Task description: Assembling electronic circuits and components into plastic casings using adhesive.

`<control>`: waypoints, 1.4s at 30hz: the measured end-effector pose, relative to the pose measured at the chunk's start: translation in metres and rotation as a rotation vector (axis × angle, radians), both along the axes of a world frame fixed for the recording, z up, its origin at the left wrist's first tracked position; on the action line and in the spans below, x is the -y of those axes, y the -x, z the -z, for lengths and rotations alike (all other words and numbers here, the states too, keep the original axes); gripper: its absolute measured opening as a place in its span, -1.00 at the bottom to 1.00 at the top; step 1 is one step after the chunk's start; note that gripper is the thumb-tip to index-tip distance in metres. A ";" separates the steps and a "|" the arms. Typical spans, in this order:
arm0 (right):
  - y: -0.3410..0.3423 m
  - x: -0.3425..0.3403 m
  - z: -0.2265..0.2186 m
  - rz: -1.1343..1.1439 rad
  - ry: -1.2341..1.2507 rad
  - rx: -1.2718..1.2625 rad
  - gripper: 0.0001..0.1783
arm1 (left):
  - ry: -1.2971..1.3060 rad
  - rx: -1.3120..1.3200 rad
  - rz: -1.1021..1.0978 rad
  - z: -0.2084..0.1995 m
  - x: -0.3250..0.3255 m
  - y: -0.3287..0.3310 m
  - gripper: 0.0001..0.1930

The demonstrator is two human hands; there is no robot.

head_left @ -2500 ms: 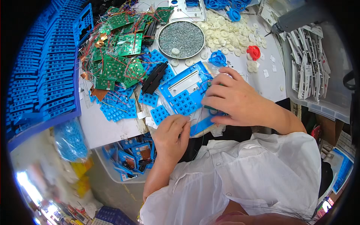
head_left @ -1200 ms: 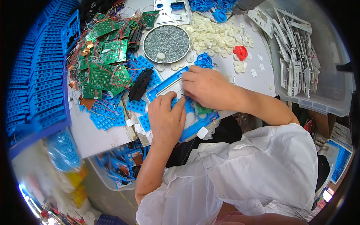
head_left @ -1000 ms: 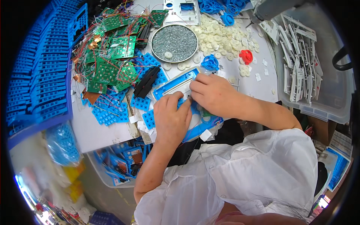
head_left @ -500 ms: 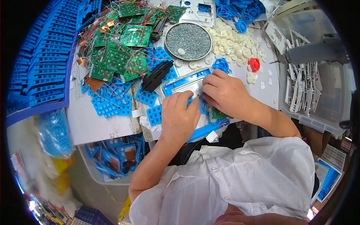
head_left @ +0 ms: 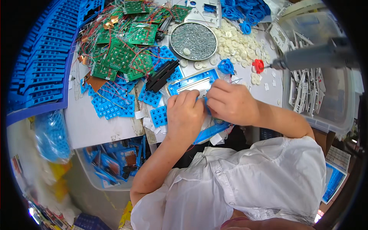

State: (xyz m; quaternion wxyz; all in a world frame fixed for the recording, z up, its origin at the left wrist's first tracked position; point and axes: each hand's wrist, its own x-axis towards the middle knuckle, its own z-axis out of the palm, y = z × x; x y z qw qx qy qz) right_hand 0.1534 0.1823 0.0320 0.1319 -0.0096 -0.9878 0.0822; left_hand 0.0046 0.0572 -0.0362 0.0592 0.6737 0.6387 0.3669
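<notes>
A blue plastic housing point(head_left: 213, 133) with a long window lies at the table's front edge, partly covered by my hands. My left hand point(head_left: 186, 115) rests over its left part, fingers curled and fingertips on it. My right hand point(head_left: 234, 101) is closed beside it, thumb and fingers pinched together above the housing's middle. A small blue part point(head_left: 207, 105) shows between the two hands; what exactly the right fingers hold is hidden. Just above the right hand a thin wire end point(head_left: 237, 80) sticks out. A blue round piece point(head_left: 226, 66) lies beyond the housing.
Green circuit boards point(head_left: 119, 57) with red wires heap at the back left, beside a black bar-shaped part point(head_left: 162, 76) and blue keypads point(head_left: 159, 116). A round tray of screws point(head_left: 193, 23) and white discs point(head_left: 239, 46) lie behind. An electric screwdriver point(head_left: 306, 57) hangs at right.
My right hand has closed into a tighter pinch, nearer the left hand. The green board that showed beneath it is now hidden. The view has shifted slightly.
</notes>
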 end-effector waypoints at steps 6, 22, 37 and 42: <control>-0.036 -0.001 -0.023 -0.017 0.230 -0.071 -0.81 | -0.057 0.042 -0.003 0.000 -0.003 0.002 -0.81; -0.079 0.014 -0.001 0.000 0.222 0.043 -0.84 | -0.026 0.003 -0.007 -0.004 -0.003 -0.001 -0.80; -0.076 0.014 -0.001 -0.031 0.242 0.199 -0.80 | -0.018 0.001 0.002 -0.004 -0.005 0.000 -0.80; -0.073 0.017 -0.021 -0.012 0.204 0.228 -0.73 | -0.017 0.002 -0.002 -0.005 -0.004 -0.001 -0.79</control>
